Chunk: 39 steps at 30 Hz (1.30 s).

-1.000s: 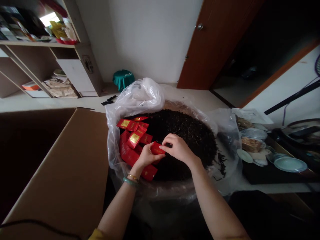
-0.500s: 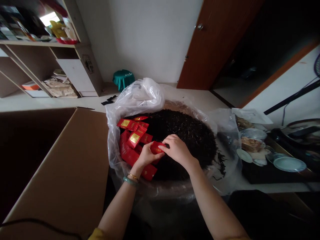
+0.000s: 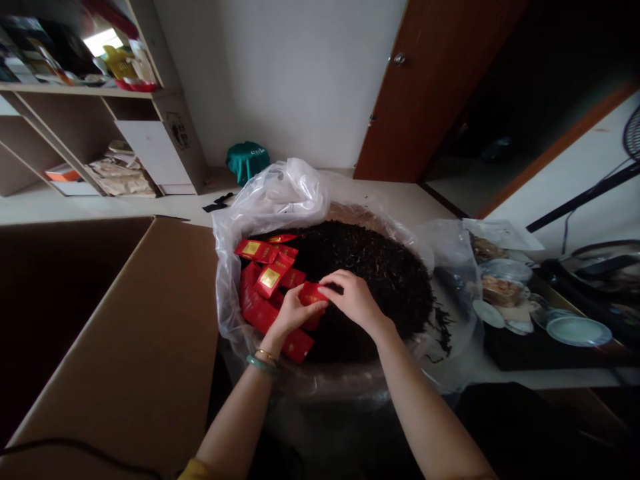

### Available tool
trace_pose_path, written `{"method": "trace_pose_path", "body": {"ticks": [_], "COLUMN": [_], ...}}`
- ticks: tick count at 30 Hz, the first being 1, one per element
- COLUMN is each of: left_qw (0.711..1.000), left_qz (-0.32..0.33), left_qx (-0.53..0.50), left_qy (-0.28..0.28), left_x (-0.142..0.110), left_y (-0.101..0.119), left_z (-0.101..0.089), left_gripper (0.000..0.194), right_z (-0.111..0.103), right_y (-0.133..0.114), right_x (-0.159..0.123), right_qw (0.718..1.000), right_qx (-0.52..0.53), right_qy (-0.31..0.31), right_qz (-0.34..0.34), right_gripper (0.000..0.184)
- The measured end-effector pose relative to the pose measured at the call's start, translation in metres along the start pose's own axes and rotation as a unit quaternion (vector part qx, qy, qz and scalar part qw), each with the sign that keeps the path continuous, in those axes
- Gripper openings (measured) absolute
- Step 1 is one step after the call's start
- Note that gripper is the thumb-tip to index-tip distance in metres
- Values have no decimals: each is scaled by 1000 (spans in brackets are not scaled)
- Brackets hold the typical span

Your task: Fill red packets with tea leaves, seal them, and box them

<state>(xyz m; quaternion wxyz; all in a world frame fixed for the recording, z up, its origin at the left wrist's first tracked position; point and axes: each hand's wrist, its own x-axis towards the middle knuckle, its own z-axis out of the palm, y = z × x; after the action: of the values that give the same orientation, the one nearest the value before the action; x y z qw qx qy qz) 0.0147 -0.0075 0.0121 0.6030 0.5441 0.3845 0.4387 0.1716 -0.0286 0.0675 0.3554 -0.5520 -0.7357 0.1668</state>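
Observation:
A small red packet (image 3: 311, 293) is held between my two hands above a heap of dark, dry tea leaves (image 3: 373, 257). My left hand (image 3: 291, 312) pinches its left and lower side. The thumb and fingers of my right hand (image 3: 354, 300) grip its right end. Several more red packets (image 3: 271, 275), some with gold labels, lie piled on the left of the leaves, beside my left hand. Clear plastic sheeting (image 3: 227, 283) lines the round container around the leaves. My fingers partly cover the held packet, so I cannot tell whether its top is open.
An open cardboard box (image 3: 165, 320) stands at the left. To the right, a dark tray holds a pale green dish (image 3: 577, 330) and a clear tub (image 3: 505, 280). Loose leaves (image 3: 441, 330) lie on the plastic's right edge. A teal covered bin (image 3: 247, 162) is by the wall.
My right fingers have shifted slightly left along the packet's edge, and the packet's face is turned a little more towards me. The pile of packets has stayed put.

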Motion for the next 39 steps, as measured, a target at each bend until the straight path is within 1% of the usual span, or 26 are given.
{"method": "trace_pose_path", "body": {"ticks": [1, 2, 3, 4, 5, 6, 7, 9, 11, 13, 15, 18, 21, 24, 25, 27, 30, 32, 34, 37, 39], "left_qw": [1000, 998, 997, 996, 995, 995, 995, 996, 997, 998, 998, 998, 996, 995, 994, 994, 994, 995, 997, 999, 1000], "left_qz": [-19, -37, -50, -57, -58, -53, -47, -34, -29, -28, -28, -34, -46, -54, -55, -56, -58, -55, -44, -12, 17], "left_qx": [-23, -44, -61, -74, -82, -85, -84, -78, -72, -61, -52, -59, -71, -84, -89, -95, -92, -81, -61, -32, -23], "left_qy": [2, 2, 2, 4, 8, 13, 17, 24, 23, 17, 10, 9, 6, 6, 8, 8, 8, 9, 6, -1, -3], "left_x": [0, -1, -1, -1, -1, 0, 0, 1, 2, 3, 3, 3, 2, 2, 2, 1, 1, 1, 1, 2, 3], "left_y": [2, 3, 5, 6, 7, 7, 6, 4, 2, 1, 0, -1, 0, 3, 3, 5, 4, 3, 2, 0, -1], "left_z": [0, 0, 0, 0, -1, -2, -3, -4, -5, -6, -6, -6, -6, -5, -5, -4, -4, -5, -6, -7, -7], "left_gripper": [50, 51, 52, 52, 52, 51, 50, 50, 51, 51, 49, 47, 49, 49, 49, 48, 47, 46, 44, 43, 43], "right_z": [-1, -2, -2, 0, 3, 8, 14, 28, 41, 51, 55, 53, 42, 22, 14, -1, -17, -21, -21, -17, -15], "right_y": [3, 7, 12, 19, 26, 33, 39, 49, 53, 54, 55, 62, 74, 81, 81, 74, 53, 36, 22, 7, 1], "right_x": [-1, -2, -4, -5, -7, -8, -10, -13, -15, -16, -16, -16, -16, -17, -17, -17, -15, -12, -9, -3, 0], "right_qw": [999, 996, 995, 995, 995, 994, 988, 965, 942, 931, 931, 948, 968, 981, 984, 986, 993, 998, 998, 991, 986], "right_qx": [32, 52, 54, 37, 3, -42, -91, -178, -238, -271, -274, -218, -133, -45, -13, 34, 42, 14, -40, -124, -153], "right_qy": [34, 56, 62, 50, 22, -19, -65, -143, -182, -190, -185, -164, -101, -30, -14, 2, -9, -23, -36, -53, -68], "right_qz": [18, 39, 61, 79, 92, 101, 108, 131, 151, 156, 154, 162, 190, 187, 179, 161, 109, 55, 19, 4, 2], "right_gripper": [17, 22, 27, 32, 36, 43, 51, 66, 69, 64, 55, 47, 49, 40, 37, 41, 45, 44, 44, 45, 43]}}
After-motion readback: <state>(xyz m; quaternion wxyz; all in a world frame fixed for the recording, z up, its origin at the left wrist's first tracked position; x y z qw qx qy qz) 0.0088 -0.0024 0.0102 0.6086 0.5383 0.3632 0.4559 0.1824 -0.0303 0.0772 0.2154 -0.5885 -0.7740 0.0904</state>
